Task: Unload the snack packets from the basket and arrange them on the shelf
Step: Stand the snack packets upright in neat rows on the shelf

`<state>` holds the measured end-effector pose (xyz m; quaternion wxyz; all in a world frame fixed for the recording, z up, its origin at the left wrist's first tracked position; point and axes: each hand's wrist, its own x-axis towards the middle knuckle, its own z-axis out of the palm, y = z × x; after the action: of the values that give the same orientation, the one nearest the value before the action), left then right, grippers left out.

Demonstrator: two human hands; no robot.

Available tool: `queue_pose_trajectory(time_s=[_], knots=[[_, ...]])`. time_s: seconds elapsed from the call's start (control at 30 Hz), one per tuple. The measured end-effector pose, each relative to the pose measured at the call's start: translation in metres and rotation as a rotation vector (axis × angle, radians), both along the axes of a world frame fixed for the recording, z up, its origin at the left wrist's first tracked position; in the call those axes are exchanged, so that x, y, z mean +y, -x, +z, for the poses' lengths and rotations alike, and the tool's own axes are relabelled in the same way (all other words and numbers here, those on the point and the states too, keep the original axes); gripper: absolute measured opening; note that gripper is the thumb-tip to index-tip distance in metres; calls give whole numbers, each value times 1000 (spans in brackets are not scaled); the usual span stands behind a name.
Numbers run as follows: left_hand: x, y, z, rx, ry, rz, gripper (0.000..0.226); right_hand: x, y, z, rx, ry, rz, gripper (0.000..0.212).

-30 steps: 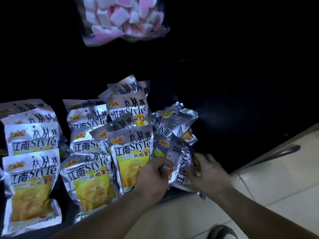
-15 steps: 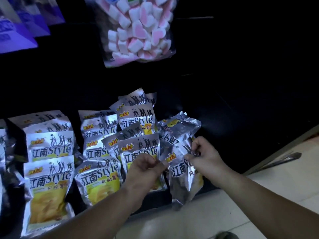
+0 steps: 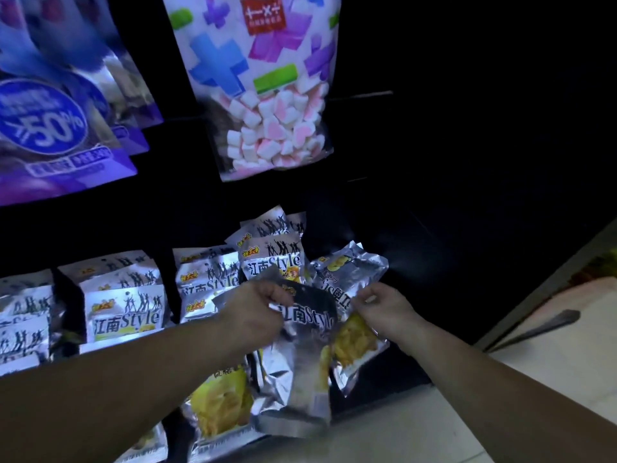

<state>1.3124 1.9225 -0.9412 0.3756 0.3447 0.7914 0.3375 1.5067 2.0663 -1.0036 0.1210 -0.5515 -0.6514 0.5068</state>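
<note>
Left hand (image 3: 255,317), right hand (image 3: 384,307) pinch silver packets (image 3: 300,379) above dark shelf (image 3: 420,342).

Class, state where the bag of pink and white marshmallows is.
Head view, upper centre: the marshmallow bag is right of the purple packets, above the silver snack packets.

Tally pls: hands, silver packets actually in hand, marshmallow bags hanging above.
Hands: 2, left hand and right hand
Silver packets in hand: 2, centre packet gripped by the left, yellow-chips packet pinched by the right
Marshmallow bag: 1
Total: 5
</note>
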Motion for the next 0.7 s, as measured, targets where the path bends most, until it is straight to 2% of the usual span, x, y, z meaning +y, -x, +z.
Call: queue_pose_trajectory(time_s=[0.13,0.27,0.4,0.5,0.63,0.7], knots=[[-11,13,-30,-63,-2,38,48,23,-1,-32,-24,0,-9,4],[-8,34,-56,-70,-58,70,56,32,27,-51,-25,48,7,35],[-6,54,-68,-102,-51,17,52,31,51,-66,2,71,-8,43],[-6,64,-74,-127,5,9,60,29,60,-74,1,13,-102,45],[-3,65,-70,-86,44,-6,56,36,60,-75,65,-30,-234,38],[-2,62,-70,-86,48,-15,55,39,57,-68,82,-44,-264,44]])
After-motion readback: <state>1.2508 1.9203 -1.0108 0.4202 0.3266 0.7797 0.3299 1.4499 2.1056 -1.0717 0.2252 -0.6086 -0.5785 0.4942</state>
